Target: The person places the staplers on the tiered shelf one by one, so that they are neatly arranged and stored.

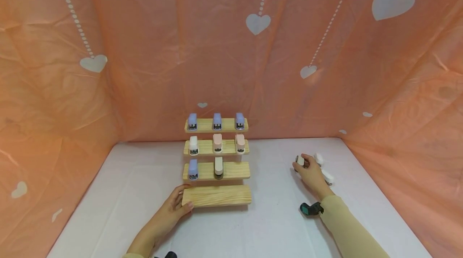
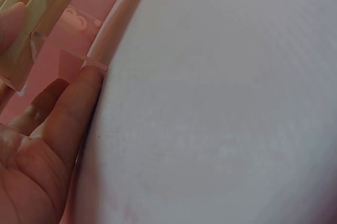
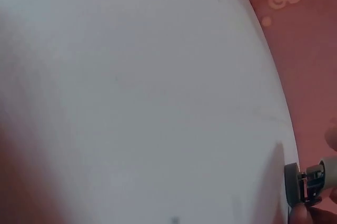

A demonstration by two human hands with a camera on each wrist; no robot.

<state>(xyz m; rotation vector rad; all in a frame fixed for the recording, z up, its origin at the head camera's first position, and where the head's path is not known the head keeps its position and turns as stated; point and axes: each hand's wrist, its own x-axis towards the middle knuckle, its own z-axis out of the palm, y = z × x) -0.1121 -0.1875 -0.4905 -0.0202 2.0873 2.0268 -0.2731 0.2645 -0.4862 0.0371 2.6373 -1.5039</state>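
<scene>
Four wooden shelves (image 1: 220, 196) stand lower centre on the white bench (image 1: 271, 226), orange heart-print cloth (image 1: 213, 65) behind. The left hand (image 1: 173, 206) grips the lowest; at right, the right hand (image 1: 312, 173) pinches a stapler (image 1: 300, 160).

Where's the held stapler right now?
In the head view, the held stapler is right of the wooden rack, in the right hand, near two white staplers.

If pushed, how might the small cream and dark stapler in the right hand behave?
The small cream and dark stapler would probably stay stiff, given its hard plastic look. Its flat dark base makes rolling unlikely. Being small beside the right hand, it may be light.
</scene>
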